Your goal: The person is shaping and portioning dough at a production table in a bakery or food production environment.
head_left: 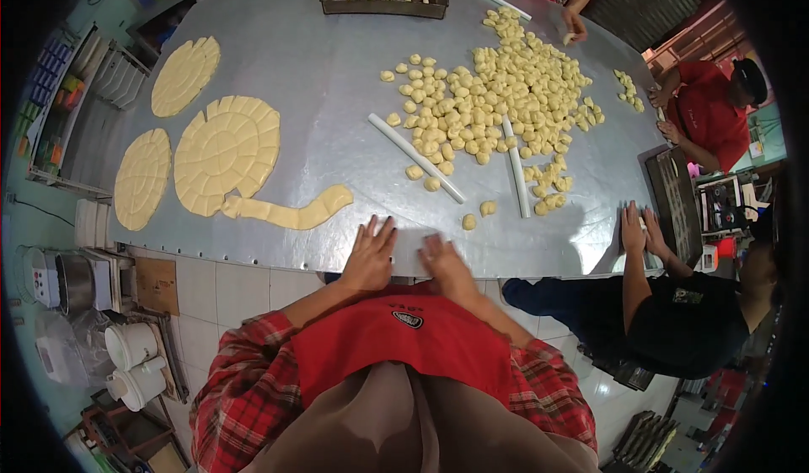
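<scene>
My left hand (372,255) lies at the near table edge, palm down, its fingers stretched out and spread. Beside it, my right hand (447,264) is blurred by motion, with fingers reaching forward over the metal surface. Neither hand shows anything held. Just beyond my left hand lies a strip of dough (297,213), joined or close to a large scored dough round (226,154). Two more scored rounds, an upper one (185,77) and a lower one (143,180), lie at the left. Ahead of my right hand are two loose dough balls, one of them (469,221) nearer.
A large heap of dough balls (531,77) covers the table's right half. White rods, one slanted (416,158) and one nearly upright (517,169), lie around it. A dark baking tray (385,5) holds shaped pieces. Co-workers' hands (645,230) work at the right and far edges.
</scene>
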{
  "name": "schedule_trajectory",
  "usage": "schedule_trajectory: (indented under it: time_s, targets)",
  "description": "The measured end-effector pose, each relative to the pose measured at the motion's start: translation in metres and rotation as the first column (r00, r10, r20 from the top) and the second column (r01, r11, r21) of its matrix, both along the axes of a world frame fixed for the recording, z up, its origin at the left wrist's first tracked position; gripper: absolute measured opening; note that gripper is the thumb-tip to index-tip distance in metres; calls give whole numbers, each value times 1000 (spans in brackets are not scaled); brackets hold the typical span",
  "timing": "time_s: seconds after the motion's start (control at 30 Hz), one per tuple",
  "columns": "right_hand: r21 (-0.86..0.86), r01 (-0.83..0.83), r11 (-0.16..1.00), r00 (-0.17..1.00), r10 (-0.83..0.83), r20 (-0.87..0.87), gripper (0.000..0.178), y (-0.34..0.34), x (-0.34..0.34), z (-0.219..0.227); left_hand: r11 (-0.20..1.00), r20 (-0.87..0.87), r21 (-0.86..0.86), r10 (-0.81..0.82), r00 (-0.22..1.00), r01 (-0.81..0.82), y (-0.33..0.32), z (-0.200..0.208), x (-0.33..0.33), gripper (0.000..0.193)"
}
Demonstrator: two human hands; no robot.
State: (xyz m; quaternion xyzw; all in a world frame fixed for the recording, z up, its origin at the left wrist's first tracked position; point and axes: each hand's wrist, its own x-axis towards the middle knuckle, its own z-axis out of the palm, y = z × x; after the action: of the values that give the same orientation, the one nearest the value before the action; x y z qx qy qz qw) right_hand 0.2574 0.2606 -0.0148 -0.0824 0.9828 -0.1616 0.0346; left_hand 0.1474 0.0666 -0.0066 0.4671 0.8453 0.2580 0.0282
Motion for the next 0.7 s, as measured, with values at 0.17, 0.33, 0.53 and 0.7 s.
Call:
schedule_trajectory:
  time_s: [0.17, 0.33, 0.53, 0.7]
  targets:
    - [-103, 107, 989, 961, -130, -244, 51, -6, -74, 13, 999, -106, 33, -3, 994, 7, 56, -15, -80, 45]
    - [0, 65, 998, 961, -62, -269, 36, 1, -26, 31, 986, -96, -121, 106, 990, -118, -2, -9, -30, 43]
    - [-337, 351, 874, 882, -429, -194, 25, 54, -29, 22, 905, 490, 423, -259, 832, 32, 58, 31, -31, 49]
    - [-177, 311, 934, 655, -345, -672, 30, 61, -110, 100, 969, 84, 247, 5, 996, -26, 62, 81, -59, 56]
